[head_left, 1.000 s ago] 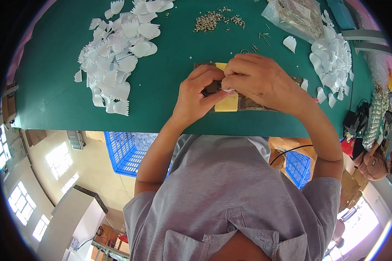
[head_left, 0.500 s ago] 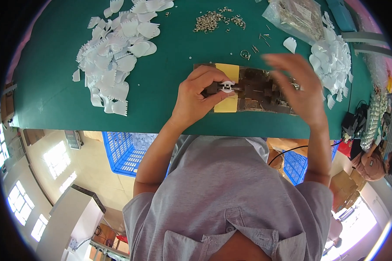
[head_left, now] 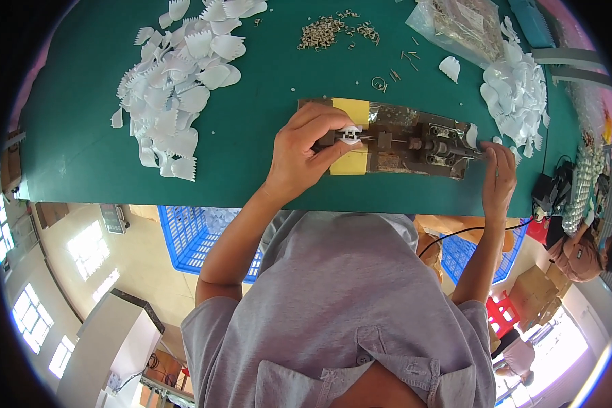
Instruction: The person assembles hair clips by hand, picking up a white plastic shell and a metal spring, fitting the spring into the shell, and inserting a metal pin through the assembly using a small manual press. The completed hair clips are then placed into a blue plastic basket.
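Note:
My left hand (head_left: 307,148) pinches a small white plastic claw clip (head_left: 350,134) between thumb and forefinger. It holds the clip at the left part of a bench jig (head_left: 404,163), beside a thin metal rod. A yellow strip (head_left: 350,165) wraps the jig's base under the clip. At the jig's right end, my right hand (head_left: 500,178) has its fingers closed on the tip of the dark metal lever handle (head_left: 468,152). One white toothed piece (head_left: 472,134) lies by the jig's right end, next to the lever.
A large pile of white toothed pieces (head_left: 173,102) lies on the green table (head_left: 258,102) at left, a smaller pile (head_left: 517,95) at right. Beyond the jig are small metal parts (head_left: 321,32), loose pins (head_left: 412,60), a wire ring (head_left: 379,83) and a clear bag (head_left: 455,30).
My right hand has come down from above the jig to its right end and closed on the lever handle. My left hand keeps the clip in the same place.

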The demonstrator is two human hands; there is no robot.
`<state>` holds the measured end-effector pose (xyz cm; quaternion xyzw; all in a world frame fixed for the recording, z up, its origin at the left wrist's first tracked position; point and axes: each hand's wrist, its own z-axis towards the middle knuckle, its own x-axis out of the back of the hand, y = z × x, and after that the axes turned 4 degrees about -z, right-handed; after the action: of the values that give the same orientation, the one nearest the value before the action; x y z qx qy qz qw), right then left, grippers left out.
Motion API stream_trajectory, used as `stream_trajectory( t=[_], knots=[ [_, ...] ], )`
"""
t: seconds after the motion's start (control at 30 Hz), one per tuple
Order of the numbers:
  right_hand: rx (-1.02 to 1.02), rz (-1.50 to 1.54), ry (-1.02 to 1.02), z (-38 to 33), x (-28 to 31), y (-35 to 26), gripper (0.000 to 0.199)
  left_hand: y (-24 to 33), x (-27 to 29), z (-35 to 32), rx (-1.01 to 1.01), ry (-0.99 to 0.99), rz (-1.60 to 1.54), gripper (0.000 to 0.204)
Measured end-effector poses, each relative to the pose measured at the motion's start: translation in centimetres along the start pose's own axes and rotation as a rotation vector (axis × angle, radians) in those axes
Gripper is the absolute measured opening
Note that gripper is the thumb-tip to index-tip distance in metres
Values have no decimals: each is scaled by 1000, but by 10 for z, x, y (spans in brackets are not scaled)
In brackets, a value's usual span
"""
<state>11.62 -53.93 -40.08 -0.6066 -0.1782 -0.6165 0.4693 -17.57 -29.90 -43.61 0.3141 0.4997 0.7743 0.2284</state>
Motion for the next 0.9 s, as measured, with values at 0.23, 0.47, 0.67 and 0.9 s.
stream_trajectory(
  t=[0.23, 0.47, 0.67, 0.9],
  knots=[
    [-18, 19, 10, -2, -1, 1, 22, -1, 2, 1, -30, -37, 8, 27],
    [0, 4, 13, -1, -1, 4, 20, 4, 0, 1, -52, -26, 124, 26],
    [15, 13, 15, -1, 0, 2, 19, 2, 0, -1, -38, -26, 61, 27],
    [-250, 1312, 60, 16, 24, 30, 34, -4, -1, 5, -24, 13, 27, 22]
  ],
)
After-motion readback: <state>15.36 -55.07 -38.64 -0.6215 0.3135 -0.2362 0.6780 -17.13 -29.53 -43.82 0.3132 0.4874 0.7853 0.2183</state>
